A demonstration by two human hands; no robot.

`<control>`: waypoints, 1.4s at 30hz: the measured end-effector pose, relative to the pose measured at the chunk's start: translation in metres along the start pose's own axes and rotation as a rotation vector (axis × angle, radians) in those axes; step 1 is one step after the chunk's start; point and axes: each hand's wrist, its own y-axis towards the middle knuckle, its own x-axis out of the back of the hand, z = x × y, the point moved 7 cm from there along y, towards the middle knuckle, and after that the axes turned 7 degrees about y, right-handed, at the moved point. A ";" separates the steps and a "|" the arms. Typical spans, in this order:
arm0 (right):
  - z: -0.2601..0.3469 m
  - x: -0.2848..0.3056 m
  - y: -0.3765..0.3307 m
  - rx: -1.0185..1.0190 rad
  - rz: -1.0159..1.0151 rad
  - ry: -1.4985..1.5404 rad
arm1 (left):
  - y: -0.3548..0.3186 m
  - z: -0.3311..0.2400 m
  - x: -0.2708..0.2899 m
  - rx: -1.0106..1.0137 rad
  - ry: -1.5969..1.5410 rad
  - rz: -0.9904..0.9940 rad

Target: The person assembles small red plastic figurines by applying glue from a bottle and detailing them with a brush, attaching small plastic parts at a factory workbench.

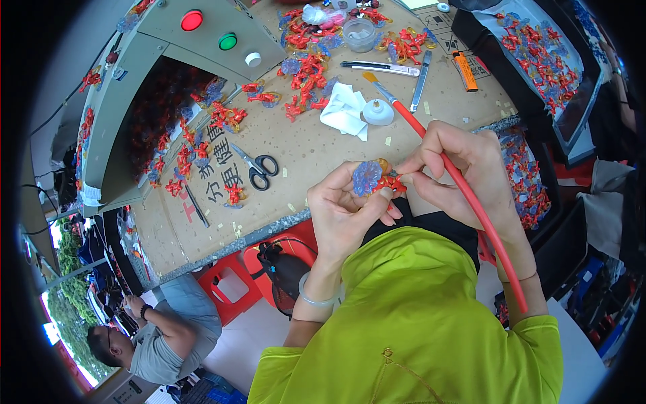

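Observation:
In front of my chest, my left hand [342,207] is closed around a small toy figure [367,178] with a red body and a clear blue, flower-like part. My right hand [468,172] has a long red-handled paintbrush [494,236] lodged in its fingers, its bristles pointing away over the table. Thumb and forefinger of that hand come together at the figure's right side; whether they pinch anything tiny there I cannot tell. Beyond the hands lie a white tissue [344,111] and a small white round-bodied bottle [378,112].
Many similar figures [309,77] lie heaped on the cardboard-covered table [289,155]. Scissors [259,168], a cutter knife [380,68], an orange lighter [465,71] and a clear cup [359,35] lie around. A metal machine [182,47] stands left; a filled tray [579,128] right. Another person [168,337] sits lower left.

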 end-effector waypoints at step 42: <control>0.176 0.052 -0.289 0.609 -0.331 -0.142 | -0.188 -0.087 -0.169 -0.788 0.482 0.527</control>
